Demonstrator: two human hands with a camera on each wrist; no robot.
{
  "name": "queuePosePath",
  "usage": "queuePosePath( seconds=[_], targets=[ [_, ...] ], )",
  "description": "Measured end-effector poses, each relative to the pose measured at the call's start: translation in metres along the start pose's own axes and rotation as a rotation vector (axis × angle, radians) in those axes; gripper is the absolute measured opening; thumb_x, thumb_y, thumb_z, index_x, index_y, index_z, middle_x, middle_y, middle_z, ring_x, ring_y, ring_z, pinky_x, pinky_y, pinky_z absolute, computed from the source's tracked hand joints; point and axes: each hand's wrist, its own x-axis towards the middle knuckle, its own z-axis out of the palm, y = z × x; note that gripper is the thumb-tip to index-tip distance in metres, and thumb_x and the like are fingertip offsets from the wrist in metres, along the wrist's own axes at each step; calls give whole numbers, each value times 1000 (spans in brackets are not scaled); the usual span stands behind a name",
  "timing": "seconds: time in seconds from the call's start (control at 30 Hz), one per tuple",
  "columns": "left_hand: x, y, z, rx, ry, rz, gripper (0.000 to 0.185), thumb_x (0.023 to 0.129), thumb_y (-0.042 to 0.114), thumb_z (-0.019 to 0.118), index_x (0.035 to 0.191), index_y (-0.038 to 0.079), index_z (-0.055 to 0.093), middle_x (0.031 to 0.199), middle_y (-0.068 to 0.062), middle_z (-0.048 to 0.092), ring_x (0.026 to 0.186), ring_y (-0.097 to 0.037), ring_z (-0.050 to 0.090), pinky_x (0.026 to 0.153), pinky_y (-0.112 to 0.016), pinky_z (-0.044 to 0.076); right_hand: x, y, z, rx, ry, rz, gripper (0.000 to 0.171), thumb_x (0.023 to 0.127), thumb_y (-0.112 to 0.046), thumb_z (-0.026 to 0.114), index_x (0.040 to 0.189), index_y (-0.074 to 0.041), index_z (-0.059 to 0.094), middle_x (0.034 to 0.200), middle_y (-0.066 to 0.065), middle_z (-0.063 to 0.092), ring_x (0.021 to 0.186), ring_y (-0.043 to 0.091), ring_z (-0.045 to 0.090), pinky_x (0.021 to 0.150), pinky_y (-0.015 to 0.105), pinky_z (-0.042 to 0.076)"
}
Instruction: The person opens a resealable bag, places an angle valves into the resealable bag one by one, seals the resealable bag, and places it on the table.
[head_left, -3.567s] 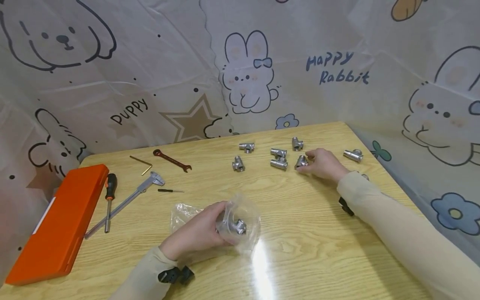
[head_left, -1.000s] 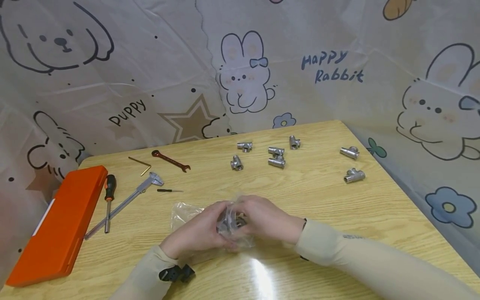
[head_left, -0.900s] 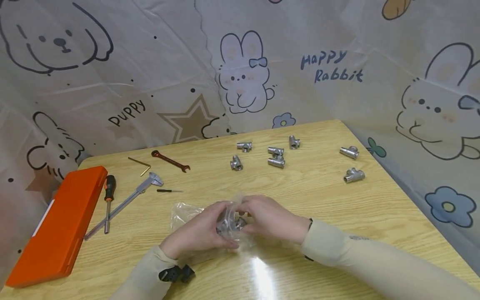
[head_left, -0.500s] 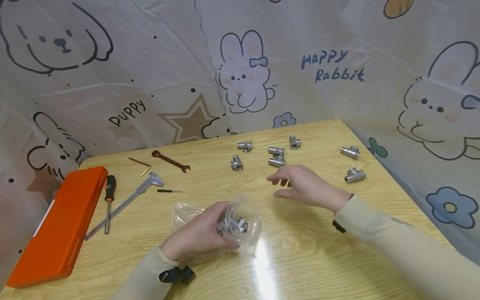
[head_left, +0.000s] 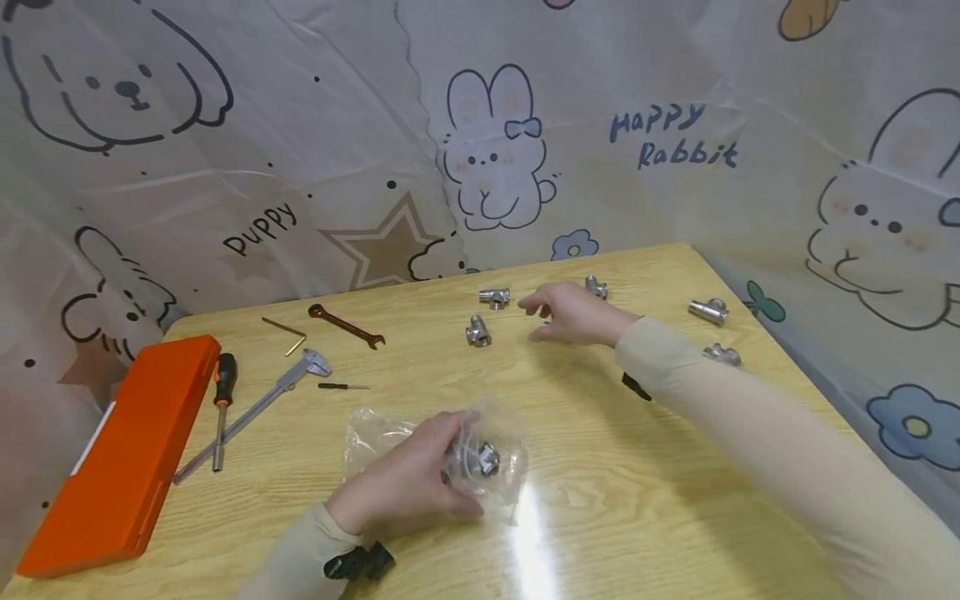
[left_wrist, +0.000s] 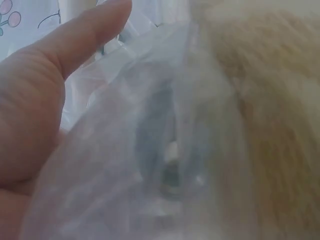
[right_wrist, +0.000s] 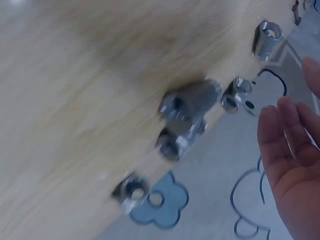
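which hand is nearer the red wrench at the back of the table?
Left. The left hand grips the plastic bag at the near edge, below and right of the red wrench. The right hand hovers open, farther right among the metal fittings.

At the table's (head_left: 645, 517) left edge lies an orange case (head_left: 112, 454). Just beside it: a screwdriver (head_left: 220, 404) and a caliper (head_left: 258, 404). Near the back edge, a wrench (head_left: 345, 323), a hex key (head_left: 287, 333), a small bit (head_left: 342, 386).

You are sitting at a light wooden table (head_left: 645, 492); a cartoon-printed sheet (head_left: 337, 125) is hanging around it, and light, probably from a lamp above, is glaring on the tabletop.
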Motion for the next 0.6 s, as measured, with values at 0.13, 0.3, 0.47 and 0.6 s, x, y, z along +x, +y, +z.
queuePosePath(
  seconds=[0.13,0.3,0.47,0.6],
  targets=[
    [0,0,4,62,6,19,111,63,35,93,154,20,32,136,1,49,122,-17,46,108,-42,39,30,-5,13,3,-72,5,58,88,-16,77,139,-1,54,134,14,59,118,31,58,100,41,48],
    [0,3,7,146,29,31,111,61,37,93,153,20,33,139,1,49,127,-19,43,109,-43,38,57,-10,28,-8,-129,24,64,87,-18,78,142,0,50,143,15,52,123,32,55,105,40,44],
    [0,4,9,212,49,47,111,61,42,93,153,19,33,143,1,47,130,-22,41,110,-45,36,70,-14,38,-6,-137,74,69,85,-21,81,143,-3,50,146,13,49,131,30,48,110,41,38],
    [0,3,10,233,55,45,112,61,44,92,152,18,34,144,0,47,130,-23,41,110,-45,36,78,-16,45,-11,-133,67,68,82,-21,83,140,-3,53,142,12,53,132,28,46,112,39,35]
  ],
)
